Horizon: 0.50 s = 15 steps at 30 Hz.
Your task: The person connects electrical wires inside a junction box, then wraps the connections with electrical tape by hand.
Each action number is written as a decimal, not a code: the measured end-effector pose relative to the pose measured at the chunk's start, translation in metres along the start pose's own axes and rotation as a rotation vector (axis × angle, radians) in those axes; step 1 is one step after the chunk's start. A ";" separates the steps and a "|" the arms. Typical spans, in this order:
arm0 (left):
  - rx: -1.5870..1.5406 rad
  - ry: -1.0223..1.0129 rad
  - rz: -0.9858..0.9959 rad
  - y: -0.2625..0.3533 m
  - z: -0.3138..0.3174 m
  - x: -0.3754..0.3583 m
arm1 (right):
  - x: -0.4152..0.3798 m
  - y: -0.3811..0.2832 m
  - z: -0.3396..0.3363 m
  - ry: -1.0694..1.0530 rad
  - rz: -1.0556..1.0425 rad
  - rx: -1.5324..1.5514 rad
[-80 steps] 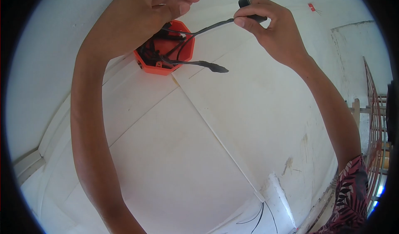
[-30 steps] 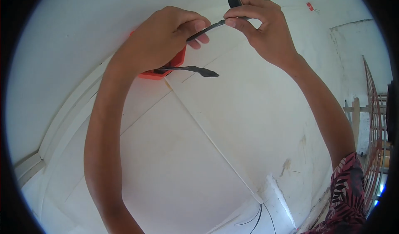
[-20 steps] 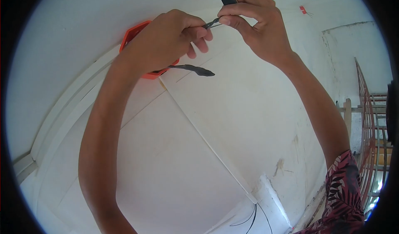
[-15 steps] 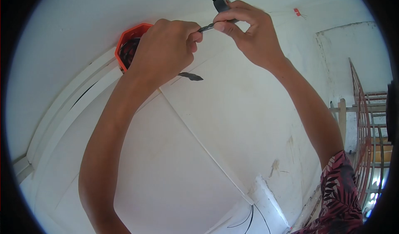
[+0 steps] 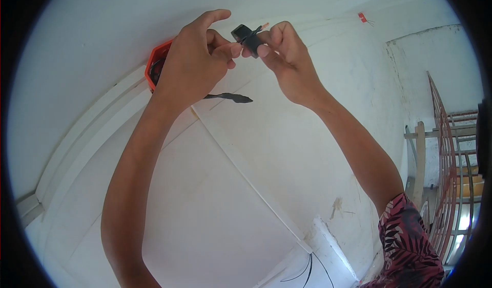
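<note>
A roll of black tape (image 5: 252, 42) is between the thumb and fingers of my right hand (image 5: 288, 65), close against a dark twisted wire (image 5: 259, 30) with a bare copper-coloured end. My left hand (image 5: 197, 57) is beside the roll, thumb and a finger pinched together near the wire, its index finger raised. What lies in that pinch is too small to make out. Behind my left hand is an orange octagonal box (image 5: 149, 69) with dark wires inside, partly hidden. A black taped wire end (image 5: 238, 98) sticks out below my left hand.
White ceiling panels with a seam surround the box, beside a stepped moulding (image 5: 92, 111). Thin black wires (image 5: 310, 267) hang at the bottom. A small red box (image 5: 362, 17) is at the upper right. A metal grille (image 5: 446, 170) and wooden posts (image 5: 420, 160) stand at the right.
My right hand has moved left and down, bringing the tape roll close to my left hand. My left index finger has lifted, and the copper-coloured wire end now shows.
</note>
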<state>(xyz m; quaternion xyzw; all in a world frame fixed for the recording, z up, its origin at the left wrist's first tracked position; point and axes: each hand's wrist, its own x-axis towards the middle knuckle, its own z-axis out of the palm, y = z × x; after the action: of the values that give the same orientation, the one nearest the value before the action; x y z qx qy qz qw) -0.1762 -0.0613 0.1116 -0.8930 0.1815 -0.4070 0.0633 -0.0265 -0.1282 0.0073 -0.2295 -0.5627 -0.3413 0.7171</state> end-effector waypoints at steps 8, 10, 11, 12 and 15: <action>0.023 -0.061 0.004 -0.020 0.005 0.000 | -0.018 0.004 -0.010 -0.064 -0.007 -0.090; -0.010 -0.008 0.004 -0.018 0.012 -0.005 | -0.022 0.003 -0.010 -0.071 -0.021 -0.123; -0.039 0.044 0.001 -0.016 0.014 -0.007 | -0.023 0.003 -0.011 -0.072 -0.019 -0.123; -0.038 0.043 0.000 -0.015 0.015 -0.007 | -0.024 0.003 -0.011 -0.070 -0.035 -0.145; 0.046 0.044 -0.035 -0.015 0.015 -0.005 | -0.027 0.000 -0.007 -0.069 -0.081 -0.167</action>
<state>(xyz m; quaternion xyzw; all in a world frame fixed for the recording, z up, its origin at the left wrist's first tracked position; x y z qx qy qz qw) -0.1644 -0.0461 0.1022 -0.8851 0.1579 -0.4316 0.0727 -0.0258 -0.1271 -0.0207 -0.2772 -0.5653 -0.4076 0.6614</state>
